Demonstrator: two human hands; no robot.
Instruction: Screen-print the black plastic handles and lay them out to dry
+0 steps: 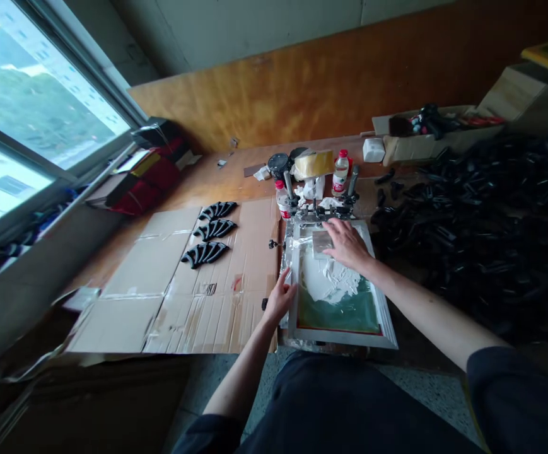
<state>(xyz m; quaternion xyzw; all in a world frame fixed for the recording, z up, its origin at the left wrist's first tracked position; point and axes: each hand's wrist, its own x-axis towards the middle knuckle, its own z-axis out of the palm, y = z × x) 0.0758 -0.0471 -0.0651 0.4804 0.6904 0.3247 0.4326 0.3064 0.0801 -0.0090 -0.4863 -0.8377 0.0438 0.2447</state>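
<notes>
A screen printing frame (386,325) with a silver rim lies on the bench in front of me. White paste (318,277) is smeared over the upper part of its green mesh (337,312). My right hand (348,244) is over the far half of the mesh, its fingers closed on a flat greyish scraper (320,242) that touches the paste. At the frame's left edge is my left hand (280,297), fingers bent around the rim. Beyond the frame stands a dark metal clamp (321,213) with upright posts.
Several black curved parts (207,253) lie in rows on flattened cardboard (160,271) to the left. A large heap of small black pieces (472,221) covers the right side. Two bottles (340,173) and a tape roll (312,164) stand behind the clamp.
</notes>
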